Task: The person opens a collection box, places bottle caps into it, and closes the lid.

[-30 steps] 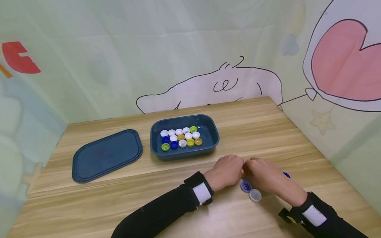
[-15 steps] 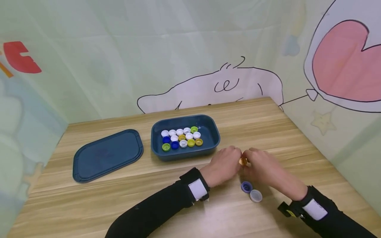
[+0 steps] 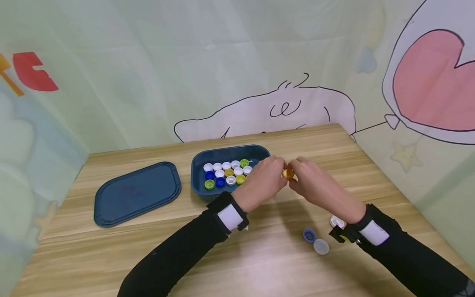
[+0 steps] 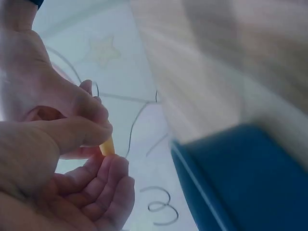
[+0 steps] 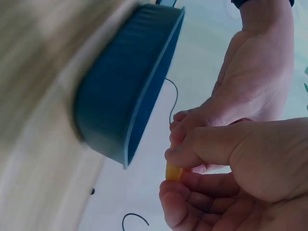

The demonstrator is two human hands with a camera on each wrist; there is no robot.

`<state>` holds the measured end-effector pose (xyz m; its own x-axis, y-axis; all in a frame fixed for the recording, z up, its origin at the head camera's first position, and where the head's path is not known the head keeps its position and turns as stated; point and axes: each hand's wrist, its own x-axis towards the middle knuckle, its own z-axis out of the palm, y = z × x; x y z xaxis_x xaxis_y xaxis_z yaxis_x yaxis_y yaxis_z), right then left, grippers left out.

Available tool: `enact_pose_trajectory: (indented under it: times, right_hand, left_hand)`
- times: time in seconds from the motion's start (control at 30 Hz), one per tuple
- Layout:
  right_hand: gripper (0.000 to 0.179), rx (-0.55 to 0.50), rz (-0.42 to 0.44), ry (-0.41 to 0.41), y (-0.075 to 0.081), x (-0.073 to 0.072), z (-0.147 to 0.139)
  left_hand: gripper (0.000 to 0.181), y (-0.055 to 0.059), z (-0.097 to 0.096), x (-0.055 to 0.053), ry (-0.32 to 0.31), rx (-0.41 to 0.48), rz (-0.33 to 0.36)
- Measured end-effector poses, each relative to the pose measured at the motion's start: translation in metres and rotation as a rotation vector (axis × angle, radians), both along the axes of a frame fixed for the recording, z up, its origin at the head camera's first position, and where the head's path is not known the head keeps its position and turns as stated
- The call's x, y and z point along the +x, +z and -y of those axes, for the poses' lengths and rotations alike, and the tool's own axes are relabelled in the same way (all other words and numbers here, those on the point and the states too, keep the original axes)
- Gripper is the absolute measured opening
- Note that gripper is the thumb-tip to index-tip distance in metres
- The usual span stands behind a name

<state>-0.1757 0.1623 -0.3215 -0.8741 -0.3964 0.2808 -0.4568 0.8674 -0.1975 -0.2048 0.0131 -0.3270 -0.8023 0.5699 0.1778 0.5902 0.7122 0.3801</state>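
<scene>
An orange-yellow bottle cap (image 3: pixel 288 173) is pinched by both hands at once, held above the table at the near right corner of the dark blue box (image 3: pixel 196 181). My left hand (image 3: pixel 264 178) grips its left side between thumb and fingers and covers part of the box. From the other side, my right hand (image 3: pixel 315 181) holds it the same way. In the left wrist view the cap (image 4: pixel 108 146) shows edge-on between thumb and fingertips. Several white, blue, green and yellow caps lie in rows inside the box, among them a green cap (image 3: pixel 209 184).
On the table below the right forearm lie a purple cap (image 3: pixel 309 235), a translucent white cap (image 3: pixel 320 247) and a white cap (image 3: pixel 337 221) partly behind the wrist. A dark blue lid (image 3: pixel 137 194) lies flat left of the box. Printed cloth hangs behind the table.
Both hands have risen from the table and moved toward the box, bringing the orange-yellow cap along. A white cap has come into view by the right wrist.
</scene>
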Motion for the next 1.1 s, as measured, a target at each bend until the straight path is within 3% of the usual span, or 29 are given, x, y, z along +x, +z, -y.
enact_pose_trajectory:
  times: [0.17, 0.3, 0.47, 0.57, 0.83, 1.1]
  right_hand:
    - [0.016, 0.025, -0.006, 0.023, 0.012, -0.025, 0.012]
    - [0.017, 0.084, 0.015, 0.011, 0.015, -0.046, 0.024]
    - [0.017, 0.131, 0.088, -0.044, 0.01, -0.071, 0.037]
    - [0.008, 0.136, 0.086, -0.049, 0.004, -0.081, 0.044]
    - [0.017, 0.179, 0.016, -0.047, -0.02, -0.101, 0.061]
    - [0.014, 0.278, -0.102, -0.042, -0.039, -0.103, 0.069]
  left_hand:
    - [0.026, 0.005, 0.012, -0.017, 0.05, 0.053, -0.037]
    - [0.022, 0.002, 0.021, -0.034, 0.085, 0.066, -0.07]
    - [0.021, -0.004, 0.031, -0.053, 0.129, 0.101, -0.012]
    - [0.02, -0.008, 0.036, -0.061, 0.149, 0.117, 0.007]
    - [0.015, -0.024, 0.045, -0.079, 0.208, 0.098, 0.016]
    - [0.016, -0.032, 0.045, -0.085, 0.222, 0.083, 0.08]
